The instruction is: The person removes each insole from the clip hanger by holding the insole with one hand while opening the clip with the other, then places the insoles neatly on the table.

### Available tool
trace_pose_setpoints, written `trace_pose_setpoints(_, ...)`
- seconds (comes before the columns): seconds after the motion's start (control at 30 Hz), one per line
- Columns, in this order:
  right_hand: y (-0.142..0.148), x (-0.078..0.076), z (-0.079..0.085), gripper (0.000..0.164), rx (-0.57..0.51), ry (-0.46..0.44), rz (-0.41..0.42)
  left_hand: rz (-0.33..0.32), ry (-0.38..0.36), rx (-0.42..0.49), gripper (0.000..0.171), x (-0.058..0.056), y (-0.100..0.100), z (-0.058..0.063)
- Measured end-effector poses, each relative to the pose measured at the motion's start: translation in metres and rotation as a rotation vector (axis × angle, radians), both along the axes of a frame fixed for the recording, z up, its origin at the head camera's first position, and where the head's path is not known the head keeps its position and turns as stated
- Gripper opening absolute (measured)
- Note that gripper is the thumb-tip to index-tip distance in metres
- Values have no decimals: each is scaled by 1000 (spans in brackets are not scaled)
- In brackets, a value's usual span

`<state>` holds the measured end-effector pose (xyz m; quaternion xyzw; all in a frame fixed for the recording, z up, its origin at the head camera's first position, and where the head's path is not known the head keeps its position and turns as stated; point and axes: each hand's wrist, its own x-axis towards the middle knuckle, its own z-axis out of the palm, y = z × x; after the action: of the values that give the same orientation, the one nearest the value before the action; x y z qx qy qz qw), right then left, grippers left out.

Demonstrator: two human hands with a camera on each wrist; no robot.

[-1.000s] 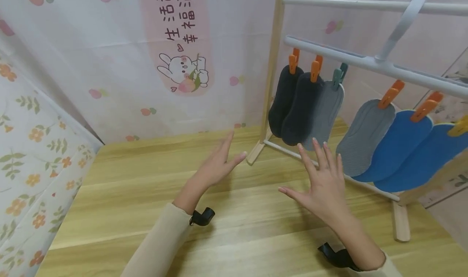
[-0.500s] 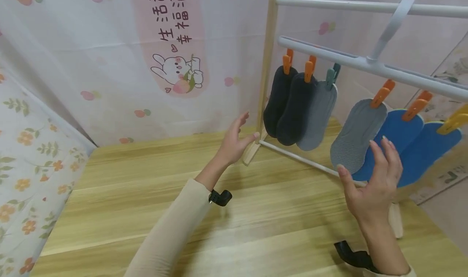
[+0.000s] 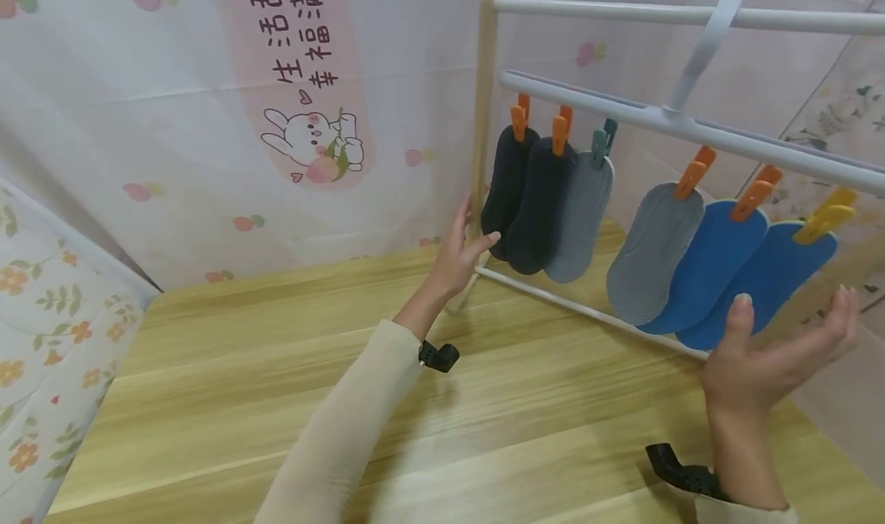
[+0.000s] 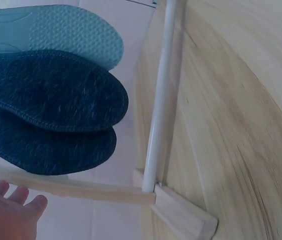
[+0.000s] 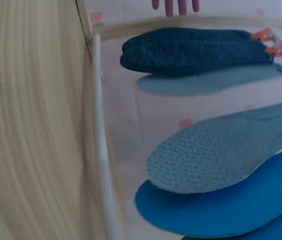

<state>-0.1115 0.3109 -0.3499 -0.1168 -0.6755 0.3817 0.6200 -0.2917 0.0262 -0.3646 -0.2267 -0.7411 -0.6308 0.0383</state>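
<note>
Insoles in a row, hanging by clips from a white hanger (image 3: 588, 98), in turn hooked over the top rail of a rack (image 3: 601, 10) standing on the desk (image 3: 276, 401). From the head view's left: dark insole (image 3: 508, 194), second dark insole (image 3: 542, 209), gray insole (image 3: 582, 220); then, past a gap, another gray insole (image 3: 653, 251), a blue insole (image 3: 715, 266) and an outermost blue insole (image 3: 767, 278). Clips mostly orange, with a teal clip (image 3: 600, 147) third and a yellow clip (image 3: 824, 220) last. Both hands unclenched. Left hand (image 3: 452, 259) at the rack's left wooden post, fingers extended beside it and thumb crossing in front; contact impossible to tell. Right hand (image 3: 774, 363) near the rack's other end, fingers stretched outward, thumb raised in front of the outermost blue insole; touch likewise unclear. Black bracket (image 3: 439, 356) at the left wrist, matching black piece (image 3: 684, 474) at the right. Behind, a printed cloth (image 3: 394, 124) with a rabbit.
</note>
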Motion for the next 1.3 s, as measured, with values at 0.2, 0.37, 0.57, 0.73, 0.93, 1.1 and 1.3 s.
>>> trace_pose_setpoints(0.2,5,2,-7,74,-155,-103,63,47,-51,108,82,-11,8,-2)
trace_pose_setpoints(0.37,13,-3,-14,68,-243,-92,66,32,-69,137,68,-18,10,-11)
trace_pose_setpoints(0.57,28,-10,-24,49,-408,-86,163,58,-65,172,66,-20,15,-22)
trace_pose_setpoints(0.73,36,-13,-30,43,-535,-82,182,100,-51,190,66,-20,21,-28)
trace_pose_setpoints(0.93,35,-14,-36,49,-419,-177,92,125,-32,186,67,-22,25,-36)
trace_pose_setpoints(1.1,39,-17,-44,55,-439,-221,93,156,-39,139,68,-21,21,-39)
trace_pose_setpoints(1.3,43,-26,-57,60,-380,-211,93,150,-28,126,72,-17,12,-37)
